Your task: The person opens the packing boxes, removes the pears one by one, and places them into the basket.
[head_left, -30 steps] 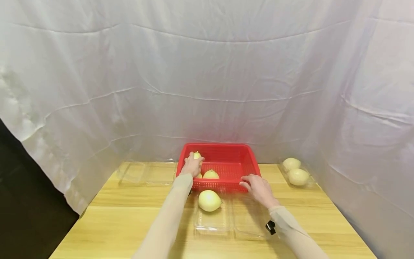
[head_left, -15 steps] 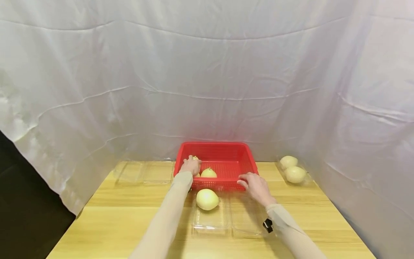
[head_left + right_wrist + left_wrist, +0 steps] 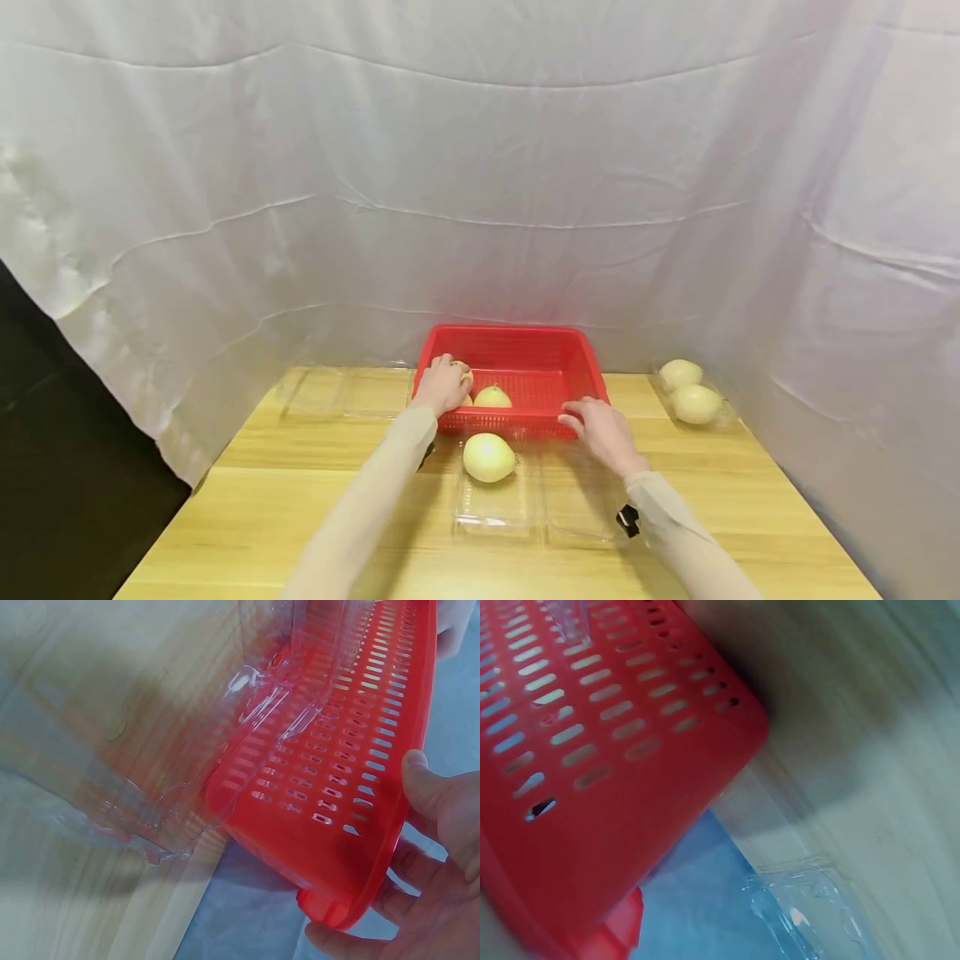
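Note:
My left hand (image 3: 442, 386) reaches over the left side of the red basket (image 3: 525, 412). Its fingers curve round a pale yellow melon (image 3: 467, 379), mostly hidden beneath it. Beside that, another melon (image 3: 492, 397) with a short stem lies at the basket's near wall. At the near right corner, my right hand (image 3: 604, 431) holds the rim; in the right wrist view its thumb (image 3: 421, 784) lies against the rim, with the other fingers on the far side. A melon (image 3: 489, 457) sits in the left half of an open clear plastic clamshell (image 3: 498, 508) before the basket. The left wrist view hides my left hand.
At the back right, a clear container (image 3: 723, 417) holds two melons (image 3: 696, 404). Another open clear clamshell (image 3: 375, 392) lies at the back left of the wooden table (image 3: 285, 500). A pale curtain (image 3: 480, 167) hangs close behind the basket.
My left hand has shifted slightly left, and the melon under it sits lower and nearer the basket's front. My right hand has stayed at the rim. The head view has swayed a little.

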`<state>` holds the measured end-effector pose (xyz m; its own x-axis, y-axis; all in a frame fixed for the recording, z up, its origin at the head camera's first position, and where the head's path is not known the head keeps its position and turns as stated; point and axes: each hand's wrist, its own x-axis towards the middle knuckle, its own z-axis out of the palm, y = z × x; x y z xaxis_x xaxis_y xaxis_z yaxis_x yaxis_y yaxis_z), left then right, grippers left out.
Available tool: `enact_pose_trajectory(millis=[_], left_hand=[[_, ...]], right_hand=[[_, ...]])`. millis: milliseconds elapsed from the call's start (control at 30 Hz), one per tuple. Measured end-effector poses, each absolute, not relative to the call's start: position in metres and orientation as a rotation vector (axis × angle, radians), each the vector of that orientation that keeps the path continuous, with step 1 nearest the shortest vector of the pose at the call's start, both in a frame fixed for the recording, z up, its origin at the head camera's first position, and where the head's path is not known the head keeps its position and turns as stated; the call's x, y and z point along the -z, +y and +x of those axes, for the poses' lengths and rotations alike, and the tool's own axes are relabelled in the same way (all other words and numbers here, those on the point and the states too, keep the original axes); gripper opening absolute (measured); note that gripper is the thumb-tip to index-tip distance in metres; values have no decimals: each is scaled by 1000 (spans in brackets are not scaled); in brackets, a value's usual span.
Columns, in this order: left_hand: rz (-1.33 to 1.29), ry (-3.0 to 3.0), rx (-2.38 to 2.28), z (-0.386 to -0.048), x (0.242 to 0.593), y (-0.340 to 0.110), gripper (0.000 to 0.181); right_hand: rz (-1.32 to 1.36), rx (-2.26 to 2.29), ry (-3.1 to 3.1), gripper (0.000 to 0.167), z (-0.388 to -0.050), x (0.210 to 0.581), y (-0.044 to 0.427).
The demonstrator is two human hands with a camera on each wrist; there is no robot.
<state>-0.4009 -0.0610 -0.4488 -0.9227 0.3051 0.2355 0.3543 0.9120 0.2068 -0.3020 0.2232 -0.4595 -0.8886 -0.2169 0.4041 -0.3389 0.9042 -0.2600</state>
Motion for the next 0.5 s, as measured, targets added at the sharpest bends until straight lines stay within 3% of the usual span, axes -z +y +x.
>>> enact_pose_trajectory(millis=[233,500], left_hand=[[-504,-2661,440,-378,453,-74,17],[-510,-2523,555,-357,464,-82,18]], right_hand=[[395,-467,-2723,28,-302,458,222],[378,-484,-2741,29,-303,459,223]])
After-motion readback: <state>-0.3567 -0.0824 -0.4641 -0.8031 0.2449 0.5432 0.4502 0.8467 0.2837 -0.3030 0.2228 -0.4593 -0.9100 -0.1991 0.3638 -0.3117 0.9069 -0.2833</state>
